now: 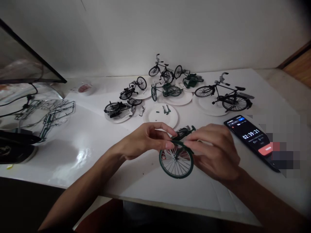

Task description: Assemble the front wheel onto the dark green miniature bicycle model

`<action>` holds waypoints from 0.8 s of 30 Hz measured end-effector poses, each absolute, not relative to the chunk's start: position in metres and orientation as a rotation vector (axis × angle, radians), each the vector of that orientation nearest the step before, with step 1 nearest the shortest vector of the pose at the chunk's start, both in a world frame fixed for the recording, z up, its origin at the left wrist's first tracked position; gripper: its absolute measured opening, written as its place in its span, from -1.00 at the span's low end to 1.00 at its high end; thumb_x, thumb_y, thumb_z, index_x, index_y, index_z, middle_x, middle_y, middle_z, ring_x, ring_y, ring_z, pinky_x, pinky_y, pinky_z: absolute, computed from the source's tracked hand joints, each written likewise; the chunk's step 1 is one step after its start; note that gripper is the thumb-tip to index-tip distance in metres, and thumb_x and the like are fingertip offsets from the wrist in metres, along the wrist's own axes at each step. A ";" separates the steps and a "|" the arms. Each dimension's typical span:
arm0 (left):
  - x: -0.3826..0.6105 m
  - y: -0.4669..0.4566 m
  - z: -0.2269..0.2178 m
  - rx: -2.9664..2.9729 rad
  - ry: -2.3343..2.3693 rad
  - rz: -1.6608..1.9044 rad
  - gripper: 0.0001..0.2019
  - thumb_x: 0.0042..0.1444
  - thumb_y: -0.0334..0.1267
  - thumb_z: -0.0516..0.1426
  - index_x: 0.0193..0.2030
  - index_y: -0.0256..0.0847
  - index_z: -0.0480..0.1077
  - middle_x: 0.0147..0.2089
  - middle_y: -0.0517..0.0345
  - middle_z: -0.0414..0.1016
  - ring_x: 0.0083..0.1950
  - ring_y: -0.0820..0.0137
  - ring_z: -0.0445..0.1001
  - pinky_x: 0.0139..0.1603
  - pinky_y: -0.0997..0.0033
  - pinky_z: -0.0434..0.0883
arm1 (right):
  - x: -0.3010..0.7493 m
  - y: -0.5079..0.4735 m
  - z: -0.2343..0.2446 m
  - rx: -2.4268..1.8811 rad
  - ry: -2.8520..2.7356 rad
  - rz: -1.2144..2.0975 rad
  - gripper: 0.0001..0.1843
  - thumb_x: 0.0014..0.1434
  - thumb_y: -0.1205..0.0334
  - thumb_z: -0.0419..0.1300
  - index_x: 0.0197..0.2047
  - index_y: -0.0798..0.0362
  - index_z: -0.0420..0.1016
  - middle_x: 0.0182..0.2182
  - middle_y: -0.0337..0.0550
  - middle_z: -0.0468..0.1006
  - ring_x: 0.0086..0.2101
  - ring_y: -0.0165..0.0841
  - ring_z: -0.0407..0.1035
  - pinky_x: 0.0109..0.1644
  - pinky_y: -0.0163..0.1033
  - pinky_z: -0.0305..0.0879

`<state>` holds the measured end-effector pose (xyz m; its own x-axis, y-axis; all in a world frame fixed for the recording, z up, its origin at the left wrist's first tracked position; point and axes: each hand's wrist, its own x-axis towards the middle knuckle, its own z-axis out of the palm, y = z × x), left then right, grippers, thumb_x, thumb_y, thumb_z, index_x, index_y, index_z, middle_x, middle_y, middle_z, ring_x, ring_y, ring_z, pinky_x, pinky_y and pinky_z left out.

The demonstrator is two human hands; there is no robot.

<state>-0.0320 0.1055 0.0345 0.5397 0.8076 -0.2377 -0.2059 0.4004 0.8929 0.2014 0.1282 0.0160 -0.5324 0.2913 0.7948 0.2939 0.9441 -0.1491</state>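
My left hand (pixel 145 141) and my right hand (pixel 213 152) together hold a small green model bicycle wheel (pixel 176 168) upright above the white table (pixel 97 155). The fingertips of both hands pinch the top of the wheel, where a dark green model frame piece (pixel 184 131) sticks up behind them. My fingers hide the joint between the wheel and the frame piece. Thin silver spokes show through the wheel, and its lower rim is close to the tabletop.
Several assembled model bicycles stand on white paper plates at the back. A nearer plate (pixel 160 116) holds small parts. A smartphone (pixel 249 136) showing a timer lies to the right. Green metal parts in clear packaging (pixel 48 118) and a monitor (pixel 24 55) sit to the left.
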 end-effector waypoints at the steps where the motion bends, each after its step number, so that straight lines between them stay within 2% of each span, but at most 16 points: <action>1: -0.031 0.105 0.034 0.951 0.744 0.748 -0.74 0.10 -0.42 0.33 -0.07 -0.31 0.47 -0.27 0.08 0.54 -0.24 0.49 0.52 -0.21 0.56 0.45 | 0.201 0.129 0.016 -0.467 -2.113 0.018 -0.71 0.10 0.35 0.36 -0.11 -0.04 0.47 -0.19 -0.13 0.56 -0.20 -0.24 0.47 -0.09 -0.05 0.42; 4: -0.027 0.104 0.034 0.949 0.717 0.855 -0.78 0.09 -0.41 0.33 -0.11 -0.30 0.49 -0.28 0.13 0.53 -0.26 0.53 0.51 -0.21 0.57 0.45 | 0.196 0.131 0.015 -0.646 -1.913 0.133 -0.62 0.09 0.17 0.39 -0.03 -0.09 0.43 -0.12 -0.08 0.49 -0.12 -0.16 0.43 -0.07 0.00 0.42; 7: -0.024 0.105 0.032 0.952 0.690 1.001 -0.80 0.10 -0.43 0.32 -0.12 -0.28 0.49 -0.28 0.17 0.53 -0.29 0.55 0.51 -0.23 0.58 0.48 | 0.191 0.131 0.012 -0.736 -1.665 0.257 -0.50 0.02 0.21 0.43 0.02 -0.09 0.39 -0.11 -0.06 0.45 -0.10 -0.13 0.41 -0.05 0.04 0.42; 10: -0.022 0.106 0.030 0.985 0.679 1.139 -0.80 0.10 -0.42 0.32 -0.12 -0.25 0.49 -0.31 0.19 0.53 -0.31 0.54 0.51 -0.25 0.57 0.50 | 0.189 0.128 0.011 -0.744 -1.638 0.362 -0.71 0.06 0.36 0.38 -0.15 -0.05 0.46 -0.31 -0.17 0.49 -0.26 -0.25 0.43 -0.16 -0.10 0.41; 12: -0.019 0.106 0.029 1.019 0.721 1.251 -0.81 0.09 -0.40 0.32 -0.15 -0.24 0.48 -0.32 0.20 0.52 -0.31 0.53 0.51 -0.26 0.57 0.50 | 0.190 0.123 0.011 -0.805 -1.729 0.468 -0.84 0.16 0.38 0.29 -0.19 -0.03 0.50 -0.36 -0.20 0.53 -0.32 -0.31 0.44 -0.22 -0.19 0.39; 13: -0.017 0.104 0.028 1.034 0.757 1.311 -0.81 0.08 -0.39 0.33 -0.17 -0.24 0.47 -0.32 0.21 0.51 -0.31 0.52 0.51 -0.27 0.57 0.49 | 0.190 0.121 0.012 -0.834 -1.773 0.567 -0.86 0.23 0.34 0.23 -0.14 -0.03 0.52 -0.31 -0.18 0.56 -0.29 -0.31 0.45 -0.20 -0.21 0.40; 15: -0.013 0.101 0.028 1.070 0.847 1.410 -0.81 0.06 -0.37 0.35 -0.21 -0.23 0.46 -0.31 0.21 0.50 -0.30 0.52 0.49 -0.28 0.58 0.49 | 0.190 0.118 0.012 -0.833 -1.814 0.850 -0.76 0.36 0.26 0.07 0.00 -0.04 0.52 -0.15 -0.14 0.59 -0.17 -0.30 0.47 -0.08 -0.20 0.41; 18: -0.008 0.097 0.028 1.149 0.975 1.483 -0.80 0.05 -0.36 0.36 -0.24 -0.23 0.44 -0.28 0.19 0.50 -0.27 0.49 0.50 -0.26 0.56 0.51 | 0.189 0.118 0.011 -0.726 -1.739 1.217 -0.62 0.44 0.16 -0.09 0.10 -0.02 0.50 -0.02 -0.09 0.56 -0.08 -0.28 0.45 0.05 -0.13 0.38; 20: -0.006 0.096 0.027 1.191 1.028 1.478 -0.80 0.07 -0.34 0.35 -0.22 -0.23 0.43 -0.28 0.18 0.50 -0.26 0.48 0.51 -0.25 0.54 0.52 | 0.188 0.120 0.011 -0.709 -1.711 1.315 -0.62 0.43 0.13 -0.06 0.08 0.00 0.52 -0.05 -0.08 0.58 -0.12 -0.28 0.46 0.00 -0.14 0.41; 24: -0.006 0.098 0.022 1.218 1.051 1.426 -0.79 0.09 -0.30 0.33 -0.20 -0.24 0.41 -0.24 0.14 0.49 -0.21 0.44 0.52 -0.18 0.48 0.53 | 0.187 0.125 0.016 -0.807 -1.719 1.376 -0.75 0.32 0.19 0.16 -0.01 0.02 0.59 -0.18 -0.13 0.63 -0.19 -0.32 0.50 -0.16 -0.27 0.49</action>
<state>-0.0058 0.0977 0.0221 -0.0504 0.9838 0.1718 -0.1266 -0.1769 0.9761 0.1873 0.1248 0.0155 -0.4982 0.8479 0.1810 0.0089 0.2138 -0.9768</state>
